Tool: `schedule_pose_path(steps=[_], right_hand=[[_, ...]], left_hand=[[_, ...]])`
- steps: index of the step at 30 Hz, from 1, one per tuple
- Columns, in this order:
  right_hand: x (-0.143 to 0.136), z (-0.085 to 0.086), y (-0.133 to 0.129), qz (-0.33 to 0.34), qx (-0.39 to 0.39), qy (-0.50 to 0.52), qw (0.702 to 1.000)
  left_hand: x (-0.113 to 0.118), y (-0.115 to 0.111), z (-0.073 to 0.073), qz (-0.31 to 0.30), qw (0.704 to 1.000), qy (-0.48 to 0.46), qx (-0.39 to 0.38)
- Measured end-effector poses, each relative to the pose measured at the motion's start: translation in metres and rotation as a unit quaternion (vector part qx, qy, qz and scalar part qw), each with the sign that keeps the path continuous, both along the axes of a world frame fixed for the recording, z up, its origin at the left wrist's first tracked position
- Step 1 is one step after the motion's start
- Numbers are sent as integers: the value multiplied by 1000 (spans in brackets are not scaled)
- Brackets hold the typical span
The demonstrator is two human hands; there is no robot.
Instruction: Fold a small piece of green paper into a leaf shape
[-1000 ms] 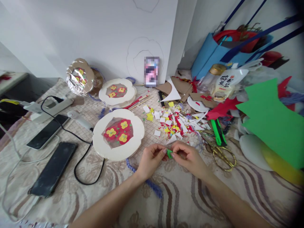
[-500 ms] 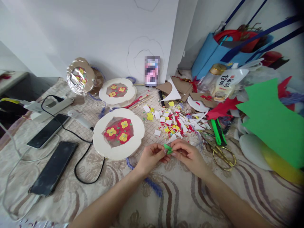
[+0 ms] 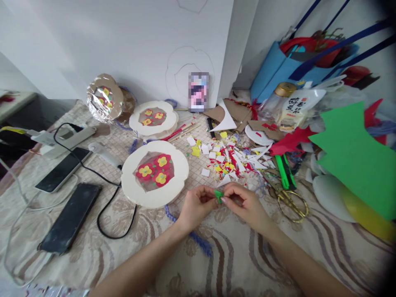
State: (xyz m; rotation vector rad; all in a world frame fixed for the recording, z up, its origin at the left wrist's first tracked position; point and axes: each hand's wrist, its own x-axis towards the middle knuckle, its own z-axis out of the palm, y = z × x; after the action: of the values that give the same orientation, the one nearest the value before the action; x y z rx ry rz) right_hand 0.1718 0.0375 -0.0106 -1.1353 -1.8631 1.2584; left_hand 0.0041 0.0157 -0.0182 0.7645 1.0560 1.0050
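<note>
Between the fingertips of both hands is a small piece of green paper. My left hand pinches its left side, and my right hand pinches its right side. Just beyond the fingers lies a heap of white, red and yellow paper scraps. To the left of my left hand rests a white scalloped frame with red and yellow paper flowers in its middle. Gold-handled scissors lie right of my right hand, beside a green utility knife.
Two phones, a power strip and a glue gun with its black cord occupy the left. A large green paper sheet lies at right, below a blue bag. Another flower frame and a propped phone stand behind.
The green paper has turned slightly between my fingertips, and the fingers have shifted a little. Both hands remain in nearly the same place.
</note>
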Motion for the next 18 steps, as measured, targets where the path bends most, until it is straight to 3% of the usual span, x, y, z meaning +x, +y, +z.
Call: schedule_pose_path(steps=[4,12,18], right_hand=[[-1,0,-1,-10,-34,-2,999],[-2,-3,-4,-32,-74,8,997],[-2,-4,-4,-45,-69,14,997]], left_hand=[[1,0,2,14,999,-25,-17],[0,1,0,-26,999,-35,-16],[0,1,1,-9,997,-61,-48]])
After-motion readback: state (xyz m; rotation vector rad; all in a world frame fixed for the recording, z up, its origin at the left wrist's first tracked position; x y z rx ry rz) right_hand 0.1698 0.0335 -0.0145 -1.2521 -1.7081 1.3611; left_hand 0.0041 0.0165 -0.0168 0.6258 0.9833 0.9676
